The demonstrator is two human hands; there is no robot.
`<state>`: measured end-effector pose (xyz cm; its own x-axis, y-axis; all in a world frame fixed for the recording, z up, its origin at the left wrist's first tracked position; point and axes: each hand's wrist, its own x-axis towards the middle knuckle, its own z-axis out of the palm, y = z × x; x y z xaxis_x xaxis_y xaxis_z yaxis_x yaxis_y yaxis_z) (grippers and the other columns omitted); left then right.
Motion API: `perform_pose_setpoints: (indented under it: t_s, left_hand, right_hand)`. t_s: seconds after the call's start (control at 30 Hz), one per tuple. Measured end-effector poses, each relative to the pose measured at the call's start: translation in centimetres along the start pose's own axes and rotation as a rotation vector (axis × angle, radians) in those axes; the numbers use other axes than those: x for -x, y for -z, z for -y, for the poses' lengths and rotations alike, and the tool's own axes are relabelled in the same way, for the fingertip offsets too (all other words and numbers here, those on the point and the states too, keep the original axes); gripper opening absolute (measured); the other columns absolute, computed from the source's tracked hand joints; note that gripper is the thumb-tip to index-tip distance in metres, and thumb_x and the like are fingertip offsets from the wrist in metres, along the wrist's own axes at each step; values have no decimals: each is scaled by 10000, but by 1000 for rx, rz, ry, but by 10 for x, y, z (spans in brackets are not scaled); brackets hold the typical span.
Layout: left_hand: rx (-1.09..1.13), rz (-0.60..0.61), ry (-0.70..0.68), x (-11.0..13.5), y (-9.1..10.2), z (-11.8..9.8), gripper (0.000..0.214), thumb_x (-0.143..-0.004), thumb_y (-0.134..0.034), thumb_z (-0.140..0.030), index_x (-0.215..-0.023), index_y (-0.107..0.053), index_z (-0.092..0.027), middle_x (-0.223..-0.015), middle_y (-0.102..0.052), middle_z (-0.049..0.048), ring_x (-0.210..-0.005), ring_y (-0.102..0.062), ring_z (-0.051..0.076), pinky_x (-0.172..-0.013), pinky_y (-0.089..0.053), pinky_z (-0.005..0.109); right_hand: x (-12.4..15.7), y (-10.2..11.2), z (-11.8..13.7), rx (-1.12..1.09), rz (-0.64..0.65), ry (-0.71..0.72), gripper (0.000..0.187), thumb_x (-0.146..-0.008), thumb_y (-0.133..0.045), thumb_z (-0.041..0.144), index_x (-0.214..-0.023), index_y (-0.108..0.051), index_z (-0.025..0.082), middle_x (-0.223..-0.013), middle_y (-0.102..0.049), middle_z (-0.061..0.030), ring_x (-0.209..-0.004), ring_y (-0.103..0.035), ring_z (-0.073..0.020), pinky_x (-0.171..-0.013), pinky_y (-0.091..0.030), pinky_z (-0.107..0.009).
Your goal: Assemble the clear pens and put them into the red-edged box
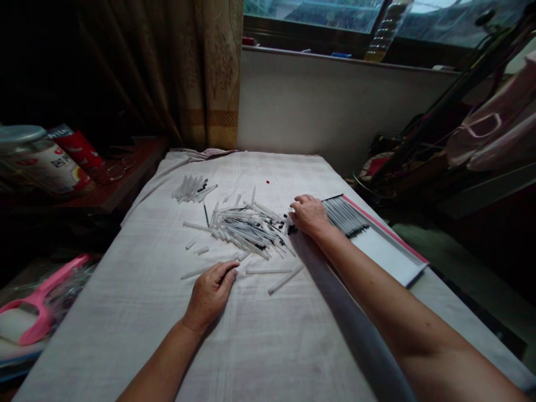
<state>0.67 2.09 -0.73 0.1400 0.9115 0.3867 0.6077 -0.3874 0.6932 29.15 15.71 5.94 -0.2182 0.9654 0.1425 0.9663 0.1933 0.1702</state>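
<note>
My left hand (211, 290) rests low over the white cloth, its thumb and fingers drawn together. Whatever its fingertips pinch, if anything, is too small to make out; a clear pen barrel (195, 272) lies beside it. In the middle spreads a loose pile of pen parts (238, 226): clear barrels, thin refills and black pieces. My right hand (310, 215) is at the pile's right edge, fingers curled down over small black pieces (292, 229), and its grip is hidden. Right of it, an open tray (387, 254) with a pink edge holds a row of pens (345, 216) with black ends.
A smaller group of barrels (190, 188) lies at the far left of the cloth (259, 357). A tiny red piece (268, 181) sits beyond the pile. A long grey strip (347, 312) runs beneath my right arm. Pink-handled scissors (46, 301) and a jar (42, 162) stand left.
</note>
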Motion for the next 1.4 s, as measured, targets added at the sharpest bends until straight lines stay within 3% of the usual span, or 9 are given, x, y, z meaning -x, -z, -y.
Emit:
perform_pose_setpoints:
  t_s: [0.23, 0.37, 0.57, 0.67, 0.8, 0.93, 1.03, 1.23, 1.4]
  left_hand:
    - [23, 3, 5, 0, 0, 1, 217, -895, -534, -283, -981, -720, -215, -910, -759, 39, -828, -718, 177, -756, -578, 280]
    - [28, 8, 10, 1, 0, 2, 216, -899, -533, -287, -986, -719, -218, -926, -759, 44, -845, -717, 180, -763, -577, 286]
    - [36, 24, 24, 1, 0, 1, 230, -905, -519, -297, -987, -715, -211, -914, -750, 46, -846, -707, 177, -772, -565, 282]
    - [60, -3, 31, 0, 2, -1, 261, -907, -516, -328, -1046, -696, -198, -947, -734, 61, -836, -696, 175, -759, -564, 281]
    - [83, -22, 66, -1, 4, -2, 350, -902, -528, -393, -1160, -648, -189, -1076, -710, 88, -868, -693, 185, -795, -568, 308]
    - [78, -13, 95, 1, 2, 1, 342, -901, -526, -403, -1146, -657, -205, -1068, -736, 69, -963, -699, 210, -845, -555, 316]
    - [81, -4, 142, 3, 0, 3, 322, -908, -504, -388, -1095, -675, -189, -881, -758, 45, -764, -717, 184, -707, -561, 273]
    - [72, -19, 156, 4, 0, 4, 326, -895, -512, -381, -1082, -679, -172, -791, -752, 37, -683, -705, 174, -682, -554, 267]
    - [28, -37, 114, 4, -1, 5, 296, -874, -537, -373, -1050, -698, -198, -951, -762, 54, -840, -717, 195, -802, -559, 297]
  right_hand:
    - [-19, -16, 5, 13, 118, -85, 277, -867, -533, 250, -971, -747, 109, -1148, -652, -195, -1141, -480, -293, -873, -376, -384]
    - [-19, -12, 8, -164, 4, -120, 233, -841, -539, 239, -927, -731, 140, -1118, -678, -143, -1122, -525, -273, -906, -395, -374]
    - [4, 8, 36, -1045, -175, -310, 220, -785, -560, 283, -966, -625, 177, -848, -667, -32, -719, -629, -160, -680, -502, -299]
    - [28, 10, 69, -1526, -77, -283, 383, -729, -603, 337, -1083, -554, 201, -709, -595, 42, -572, -605, -132, -471, -450, -227]
    - [57, 5, 118, -1752, 59, -201, 285, -710, -633, 332, -960, -559, 217, -647, -579, 60, -571, -626, -124, -454, -451, -195]
    - [70, -5, 147, -1730, 78, -103, 196, -720, -642, 318, -869, -575, 209, -657, -606, 36, -605, -628, -129, -481, -465, -203]
    - [68, -11, 143, -1663, 78, -50, 194, -757, -611, 325, -905, -621, 201, -717, -657, 10, -609, -633, -132, -519, -489, -227]
    - [56, -9, 73, -944, -154, -222, 187, -828, -558, 268, -897, -728, 226, -912, -744, -68, -851, -680, -217, -772, -525, -333]
    - [61, -5, 36, -388, 121, -356, 247, -857, -557, 314, -980, -754, 230, -996, -739, -108, -901, -684, -267, -775, -496, -347]
